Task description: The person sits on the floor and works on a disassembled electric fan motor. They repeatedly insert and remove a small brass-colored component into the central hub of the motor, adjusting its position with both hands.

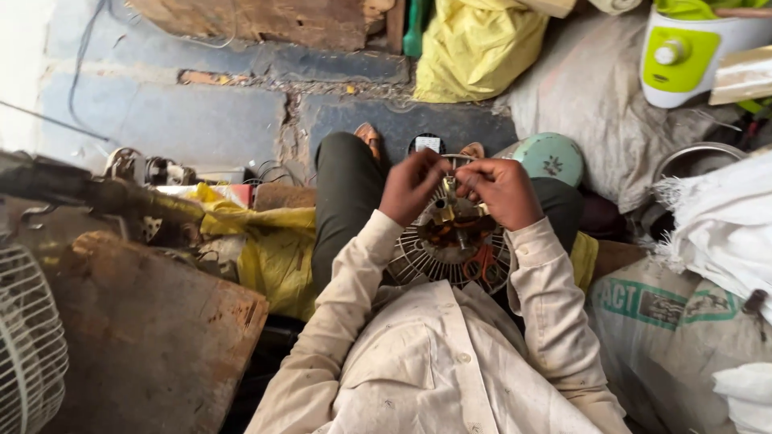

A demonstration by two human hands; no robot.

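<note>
Beside the wire fan guard [450,245], w/ dull metal ribs and coppery windings at centre, matt yellow plastic sheet [273,249] is seen; rusty rough metal plate [153,337] beyond it; woven sack [667,321] opposite; glossy green-white plastic appliance [683,52] above.

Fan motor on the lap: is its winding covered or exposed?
Exposed: the fan motor lies face up on the round grille, copper winding showing, both hands at it.

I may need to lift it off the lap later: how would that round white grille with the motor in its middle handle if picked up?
The round grille looks stiff, its thin ribs holding shape across the lap. With copper windings at its centre, it is probably heavy for its size and centre-weighted. Set on edge it might roll. Both hands, left hand and right hand, work at its top.
</note>
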